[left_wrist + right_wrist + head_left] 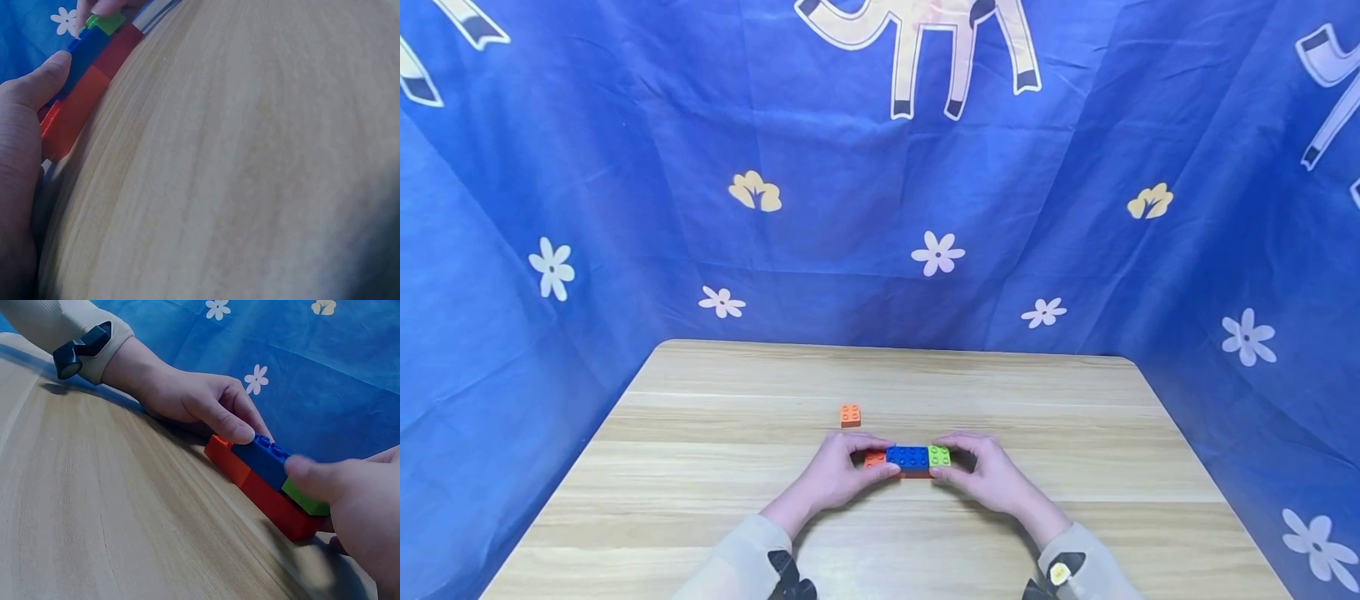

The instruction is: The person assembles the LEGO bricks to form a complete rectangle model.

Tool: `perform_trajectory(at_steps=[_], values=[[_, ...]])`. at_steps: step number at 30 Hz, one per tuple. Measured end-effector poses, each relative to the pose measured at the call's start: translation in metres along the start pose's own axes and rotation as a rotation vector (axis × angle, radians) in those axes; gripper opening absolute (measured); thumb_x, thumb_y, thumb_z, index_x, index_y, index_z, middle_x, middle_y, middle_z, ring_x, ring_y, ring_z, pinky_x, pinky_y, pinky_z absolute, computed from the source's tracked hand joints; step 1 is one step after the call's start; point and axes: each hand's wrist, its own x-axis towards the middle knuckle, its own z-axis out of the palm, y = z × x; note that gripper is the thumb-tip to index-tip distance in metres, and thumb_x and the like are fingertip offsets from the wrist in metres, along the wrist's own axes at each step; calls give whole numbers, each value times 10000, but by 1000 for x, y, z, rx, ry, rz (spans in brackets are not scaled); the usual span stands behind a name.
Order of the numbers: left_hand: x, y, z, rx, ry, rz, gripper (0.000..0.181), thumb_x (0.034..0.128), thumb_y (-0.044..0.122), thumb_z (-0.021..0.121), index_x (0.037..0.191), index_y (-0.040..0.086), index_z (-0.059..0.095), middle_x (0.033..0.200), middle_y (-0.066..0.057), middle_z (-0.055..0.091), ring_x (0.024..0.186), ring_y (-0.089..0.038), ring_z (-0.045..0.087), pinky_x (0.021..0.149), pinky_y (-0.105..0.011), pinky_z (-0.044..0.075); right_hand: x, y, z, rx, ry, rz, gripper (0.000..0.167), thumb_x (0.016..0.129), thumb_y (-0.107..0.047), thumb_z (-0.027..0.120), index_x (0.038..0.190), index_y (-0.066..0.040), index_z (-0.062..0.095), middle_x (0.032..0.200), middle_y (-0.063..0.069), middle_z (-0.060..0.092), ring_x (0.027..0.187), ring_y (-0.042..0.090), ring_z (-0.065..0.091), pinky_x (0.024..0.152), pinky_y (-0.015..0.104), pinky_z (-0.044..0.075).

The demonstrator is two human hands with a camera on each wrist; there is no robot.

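A low two-layer row of toy building bricks lies on the wooden table (715, 467). Its lower layer has an orange-red brick (225, 459) on the left and a darker red brick (275, 506) on the right. Above them sit a long blue brick (908, 457) and, at its right end, a small lime green brick (939, 456). My left hand (838, 473) pinches the blue brick near its left end, thumb in front and fingers behind. With thumb and fingers, my right hand (988, 475) grips the green brick. The fingers behind the row are partly hidden.
One loose small orange brick (850, 416) lies behind the row, slightly to its left. Blue patterned cloth (850, 250) surrounds the table's back and sides. Both sleeves carry dark wrist devices.
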Motion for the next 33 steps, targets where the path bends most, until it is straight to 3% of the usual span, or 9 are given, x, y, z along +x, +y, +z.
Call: perform_trajectory(at_steps=[8,16,26,33], values=[[0,1,0,6,-2,-1,476,869,575,831,1217,252,807,1186,120,755,1153,-109,670,1022,-366,530,0,7,4,-12,35,-57,333,997,-311,773,1261,-108,774,1241,-45,742,1141,165,690,1009,404,554],[0,0,0,9,6,-4,473,862,581,833,1208,259,810,1187,118,755,1153,-111,669,1024,-378,529,0,10,9,-25,80,-61,354,985,-300,789,1255,-72,778,1229,18,759,1140,200,704,1023,433,551],[1,2,0,5,-2,-9,469,863,548,850,1207,231,813,1181,101,761,1153,-121,670,1035,-392,522,2,6,3,-92,20,-22,401,978,-393,785,1262,-111,791,1226,28,764,1169,199,696,1031,463,546],[3,7,-5,19,-53,12,467,891,504,844,1221,175,806,1182,57,768,1139,-143,685,1007,-395,547,3,7,2,-102,18,-70,414,975,-377,792,1261,-77,785,1212,21,767,1151,202,707,1013,465,560]])
